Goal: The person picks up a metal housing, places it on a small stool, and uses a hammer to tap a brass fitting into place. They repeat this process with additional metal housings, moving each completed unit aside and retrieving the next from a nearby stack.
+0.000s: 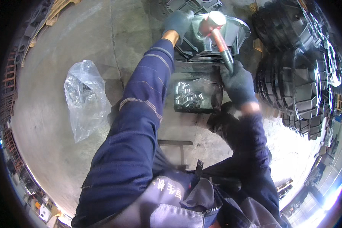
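Note:
My right hand (238, 84), in a dark glove, is closed round the black grip of a hammer (218, 38). Its shaft is red, and the pale, glare-lit head lies over a grey metal casting (201, 45), shaped like a bell housing. Whether the head touches the casting I cannot tell. At the casting's upper left edge is my left hand (178, 23), also gloved; its fingers are blurred and partly hidden. Between my forearms stands a dark open box (195, 111) with several short shiny metal sleeves (187, 95) inside.
Dark ribbed castings (288, 79) are stacked along the right. Another casting (192, 4) lies beyond the one in front of me. A clear plastic bag (85, 99) with dark parts rests on the concrete floor at left. A dark metal bar (174, 143) lies nearer me.

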`<action>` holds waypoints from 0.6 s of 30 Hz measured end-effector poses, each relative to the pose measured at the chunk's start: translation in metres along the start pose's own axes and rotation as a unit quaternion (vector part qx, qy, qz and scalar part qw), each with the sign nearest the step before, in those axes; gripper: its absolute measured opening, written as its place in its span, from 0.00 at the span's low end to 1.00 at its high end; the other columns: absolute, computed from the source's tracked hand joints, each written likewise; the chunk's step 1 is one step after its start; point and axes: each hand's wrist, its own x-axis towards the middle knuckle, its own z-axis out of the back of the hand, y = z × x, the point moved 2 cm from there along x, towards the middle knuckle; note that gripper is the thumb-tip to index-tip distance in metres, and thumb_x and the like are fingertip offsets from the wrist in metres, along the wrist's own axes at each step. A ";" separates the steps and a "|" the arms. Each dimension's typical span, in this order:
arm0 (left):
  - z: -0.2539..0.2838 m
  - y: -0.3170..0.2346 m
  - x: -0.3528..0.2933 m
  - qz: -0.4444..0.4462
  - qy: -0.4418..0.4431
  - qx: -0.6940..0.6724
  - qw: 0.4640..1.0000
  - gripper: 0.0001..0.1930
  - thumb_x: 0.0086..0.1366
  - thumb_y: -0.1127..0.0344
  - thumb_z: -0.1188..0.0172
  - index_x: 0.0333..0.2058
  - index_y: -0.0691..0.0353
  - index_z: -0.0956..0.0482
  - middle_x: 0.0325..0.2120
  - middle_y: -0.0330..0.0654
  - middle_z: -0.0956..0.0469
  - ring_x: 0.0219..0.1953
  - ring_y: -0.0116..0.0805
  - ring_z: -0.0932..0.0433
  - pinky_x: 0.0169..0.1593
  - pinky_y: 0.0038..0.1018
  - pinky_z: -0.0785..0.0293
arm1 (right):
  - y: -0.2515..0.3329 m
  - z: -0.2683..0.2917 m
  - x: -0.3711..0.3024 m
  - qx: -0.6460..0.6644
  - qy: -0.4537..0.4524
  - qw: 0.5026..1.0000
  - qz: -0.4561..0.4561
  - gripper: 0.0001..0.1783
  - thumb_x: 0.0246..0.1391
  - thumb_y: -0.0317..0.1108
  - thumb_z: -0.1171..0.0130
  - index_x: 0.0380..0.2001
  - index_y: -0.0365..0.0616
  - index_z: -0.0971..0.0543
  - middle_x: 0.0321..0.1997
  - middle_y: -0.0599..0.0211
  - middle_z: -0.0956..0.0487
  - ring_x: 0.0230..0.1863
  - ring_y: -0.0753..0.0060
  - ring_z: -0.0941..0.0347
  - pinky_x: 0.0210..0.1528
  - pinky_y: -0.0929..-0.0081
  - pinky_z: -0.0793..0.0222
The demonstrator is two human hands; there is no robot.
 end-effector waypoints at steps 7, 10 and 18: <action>-0.022 0.024 0.009 -0.025 -0.056 -0.001 0.998 0.28 0.70 0.46 0.52 0.40 0.69 0.15 0.40 0.65 0.18 0.47 0.65 0.19 0.50 0.51 0.24 | -0.052 -0.093 -0.081 0.444 -0.026 0.888 -0.117 0.16 0.62 0.41 0.34 0.39 0.38 0.22 0.25 0.71 0.22 0.23 0.71 0.27 0.28 0.73 0.31; -0.017 0.029 0.011 -0.026 -0.064 0.005 0.998 0.28 0.70 0.46 0.52 0.40 0.69 0.15 0.39 0.65 0.18 0.47 0.66 0.19 0.50 0.51 0.24 | -0.074 -0.180 -0.140 0.595 0.119 0.742 -0.284 0.14 0.63 0.44 0.35 0.31 0.46 0.23 0.18 0.80 0.29 0.12 0.83 0.37 0.15 0.76 0.39; -0.007 0.029 0.014 -0.021 -0.070 0.017 0.997 0.28 0.69 0.46 0.51 0.39 0.69 0.15 0.38 0.66 0.19 0.46 0.66 0.19 0.50 0.51 0.24 | -0.085 -0.311 -0.165 0.573 0.249 0.644 -0.442 0.18 0.63 0.51 0.41 0.38 0.47 0.22 0.21 0.73 0.27 0.15 0.76 0.32 0.16 0.72 0.36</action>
